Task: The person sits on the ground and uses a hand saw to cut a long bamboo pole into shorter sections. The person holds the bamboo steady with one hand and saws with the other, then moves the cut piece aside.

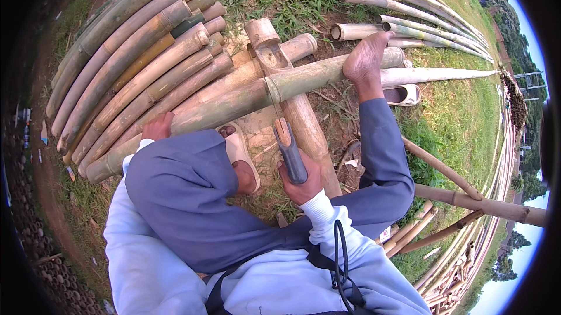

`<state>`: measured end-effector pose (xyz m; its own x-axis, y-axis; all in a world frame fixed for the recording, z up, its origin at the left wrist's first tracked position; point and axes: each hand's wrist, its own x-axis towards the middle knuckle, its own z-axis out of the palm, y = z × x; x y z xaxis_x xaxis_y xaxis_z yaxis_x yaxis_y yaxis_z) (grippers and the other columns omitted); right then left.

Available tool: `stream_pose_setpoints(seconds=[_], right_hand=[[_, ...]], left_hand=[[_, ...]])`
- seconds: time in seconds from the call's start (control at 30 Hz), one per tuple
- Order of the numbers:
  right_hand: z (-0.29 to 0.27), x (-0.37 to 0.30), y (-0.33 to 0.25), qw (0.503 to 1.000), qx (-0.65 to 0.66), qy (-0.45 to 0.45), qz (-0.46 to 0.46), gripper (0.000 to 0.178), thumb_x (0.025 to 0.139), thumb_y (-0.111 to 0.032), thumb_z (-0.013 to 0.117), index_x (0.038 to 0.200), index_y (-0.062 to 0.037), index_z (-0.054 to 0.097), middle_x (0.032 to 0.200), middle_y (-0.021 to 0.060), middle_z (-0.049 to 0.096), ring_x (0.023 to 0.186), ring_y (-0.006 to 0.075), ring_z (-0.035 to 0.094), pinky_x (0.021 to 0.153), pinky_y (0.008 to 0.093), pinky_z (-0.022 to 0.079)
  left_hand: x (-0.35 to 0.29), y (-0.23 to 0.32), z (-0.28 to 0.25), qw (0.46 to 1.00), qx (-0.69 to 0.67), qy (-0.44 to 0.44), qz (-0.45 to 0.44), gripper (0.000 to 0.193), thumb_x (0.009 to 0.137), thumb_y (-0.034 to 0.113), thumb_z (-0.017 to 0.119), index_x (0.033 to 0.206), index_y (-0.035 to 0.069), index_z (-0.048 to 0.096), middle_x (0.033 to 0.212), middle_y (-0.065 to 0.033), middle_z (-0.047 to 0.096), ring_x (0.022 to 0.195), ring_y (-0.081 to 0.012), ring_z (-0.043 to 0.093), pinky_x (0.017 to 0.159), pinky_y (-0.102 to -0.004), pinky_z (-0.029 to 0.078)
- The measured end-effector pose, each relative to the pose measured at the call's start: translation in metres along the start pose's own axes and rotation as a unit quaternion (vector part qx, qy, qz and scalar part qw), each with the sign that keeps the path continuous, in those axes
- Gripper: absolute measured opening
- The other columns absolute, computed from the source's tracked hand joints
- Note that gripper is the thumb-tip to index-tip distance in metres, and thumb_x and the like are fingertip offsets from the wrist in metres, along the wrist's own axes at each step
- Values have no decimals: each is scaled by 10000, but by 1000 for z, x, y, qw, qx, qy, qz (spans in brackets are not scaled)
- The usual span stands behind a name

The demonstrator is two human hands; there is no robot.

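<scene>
A long green-brown bamboo pole (234,102) lies slantwise in front of me, across a thicker notched bamboo piece (304,122). My left hand (158,127) grips the pole near its left part, its fingers partly hidden behind my knee. In my right hand (301,178) is a handsaw (290,154), held by its dark grey handle with a wooden end. Its thin blade, seen nearly edge-on, reaches up to the pole by a joint ring; how deep it sits in the bamboo I cannot tell. My bare right foot (363,64) presses on the pole's right part.
Thick bamboo poles (134,52) are stacked at the left, and more poles (415,0) lie at the far right. One sandal (402,95) is on the ground beyond my foot; my other foot wears its pair (242,154). A bamboo frame (467,198) stands at right.
</scene>
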<state>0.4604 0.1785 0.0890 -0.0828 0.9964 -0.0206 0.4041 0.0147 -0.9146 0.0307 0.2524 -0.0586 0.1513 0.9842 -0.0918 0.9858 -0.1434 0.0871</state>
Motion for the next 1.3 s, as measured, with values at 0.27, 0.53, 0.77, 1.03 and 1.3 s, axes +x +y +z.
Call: stream_pose_setpoints(seconds=[0.27,0.53,0.77,1.03,1.3], right_hand=[[-68,-115,-45,994,-82,-38,63,269,860,-41,746,1119,-2,687,805,102,703,692,237,724,672,305,534],[-3,45,-2,1000,23,-20,6,162,904,-27,696,1048,36,658,810,63,657,743,117,579,705,304,502],[-4,35,8,999,42,-19,-12,203,898,-85,789,977,9,628,769,11,610,699,70,546,644,260,463],[-2,41,-1,995,103,-11,8,193,915,-47,744,1027,11,598,779,39,618,712,102,593,661,279,491],[-1,32,9,996,88,8,-17,203,925,-24,726,1094,14,622,802,35,624,719,96,589,664,272,490]], left_hand=[[-10,8,-6,1000,3,17,9,479,834,364,690,1202,89,555,1046,-200,667,982,-417,669,803,-505,519],[2,-4,-1,1000,-20,-1,19,373,871,301,647,1152,81,540,1021,-208,674,937,-436,686,772,-545,539],[-4,16,-28,999,-33,-39,0,429,875,292,649,1238,81,559,1148,-215,691,1064,-433,664,878,-525,527],[-7,17,-48,998,-38,-39,10,515,891,312,640,1337,80,525,1226,-209,650,1161,-417,625,984,-497,496],[8,28,-58,999,-25,-19,38,566,911,348,625,1407,104,504,1249,-178,634,1153,-394,627,977,-482,513]])
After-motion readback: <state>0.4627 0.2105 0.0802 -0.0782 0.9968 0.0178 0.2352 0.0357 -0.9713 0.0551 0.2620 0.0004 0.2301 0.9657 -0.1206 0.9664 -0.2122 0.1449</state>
